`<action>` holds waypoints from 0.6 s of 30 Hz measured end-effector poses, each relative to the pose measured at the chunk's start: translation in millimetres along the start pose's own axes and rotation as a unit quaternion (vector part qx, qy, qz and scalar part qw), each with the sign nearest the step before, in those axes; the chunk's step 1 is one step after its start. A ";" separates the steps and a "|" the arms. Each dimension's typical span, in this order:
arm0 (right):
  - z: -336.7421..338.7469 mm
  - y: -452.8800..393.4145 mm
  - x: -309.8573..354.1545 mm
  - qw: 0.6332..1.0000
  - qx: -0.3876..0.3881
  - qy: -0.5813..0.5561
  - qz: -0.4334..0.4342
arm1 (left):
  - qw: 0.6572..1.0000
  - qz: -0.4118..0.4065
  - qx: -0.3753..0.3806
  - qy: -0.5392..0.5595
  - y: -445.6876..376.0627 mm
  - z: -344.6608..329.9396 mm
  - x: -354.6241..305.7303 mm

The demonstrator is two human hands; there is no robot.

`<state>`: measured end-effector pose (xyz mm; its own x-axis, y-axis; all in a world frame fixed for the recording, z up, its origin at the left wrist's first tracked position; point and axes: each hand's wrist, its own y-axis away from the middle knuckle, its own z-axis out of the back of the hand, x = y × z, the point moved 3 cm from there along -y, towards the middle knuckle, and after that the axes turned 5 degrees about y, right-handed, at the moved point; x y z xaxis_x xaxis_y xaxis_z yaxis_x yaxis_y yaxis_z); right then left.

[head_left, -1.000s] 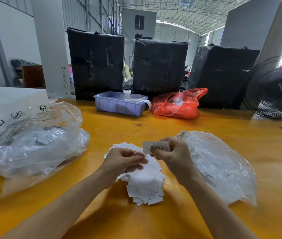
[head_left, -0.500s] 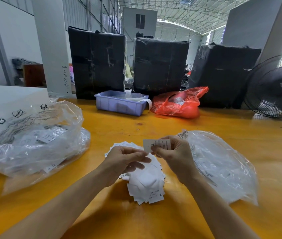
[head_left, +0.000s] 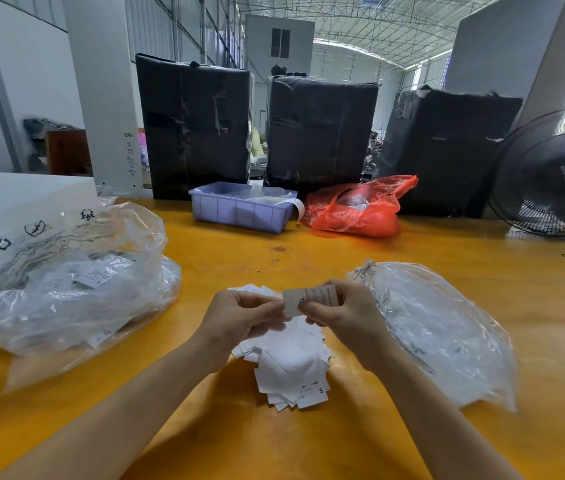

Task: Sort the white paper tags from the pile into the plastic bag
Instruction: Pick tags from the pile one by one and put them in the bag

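A pile of white paper tags (head_left: 291, 365) lies on the yellow table in front of me. Just above the pile my right hand (head_left: 347, 315) pinches one white tag (head_left: 310, 299) upright, printed side towards me. My left hand (head_left: 243, 317) is curled beside it, its fingertips at the tag's left edge; whether they grip it I cannot tell. A flat clear plastic bag (head_left: 440, 327) lies directly to the right of my right hand. A larger crumpled clear bag (head_left: 66, 282) with tags inside sits at the left.
At the table's far edge stand a lilac plastic bin (head_left: 239, 211), a red plastic bag (head_left: 357, 211) and three black wrapped bales (head_left: 319, 133). A black fan (head_left: 551, 174) stands at the right. A white box (head_left: 14, 199) sits at the far left.
My two hands have drawn closer together around the held tag. My left fingertips now reach the tag's edge. The pile and both bags lie as before.
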<state>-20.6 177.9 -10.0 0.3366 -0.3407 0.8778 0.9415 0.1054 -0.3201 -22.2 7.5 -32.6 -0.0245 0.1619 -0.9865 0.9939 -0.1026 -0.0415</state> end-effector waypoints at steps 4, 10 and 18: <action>2.4 -0.5 1.1 0.999 -0.039 -0.009 0.012 | 1.000 0.002 0.000 0.012 -0.9 1.1 1.5; 3.5 0.2 2.9 0.998 -0.053 -0.008 0.027 | 1.000 0.002 0.013 0.011 -0.7 -1.1 1.3; 2.6 0.6 4.3 0.997 -0.058 0.022 0.034 | 0.999 0.004 0.054 -0.004 2.0 -5.8 -1.0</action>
<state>-18.5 178.9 -5.5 0.3959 -0.3778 0.8370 0.9074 0.0211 -0.4197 -19.6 12.9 -30.8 -0.0170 0.1521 -0.9882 0.9768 -0.2085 -0.0489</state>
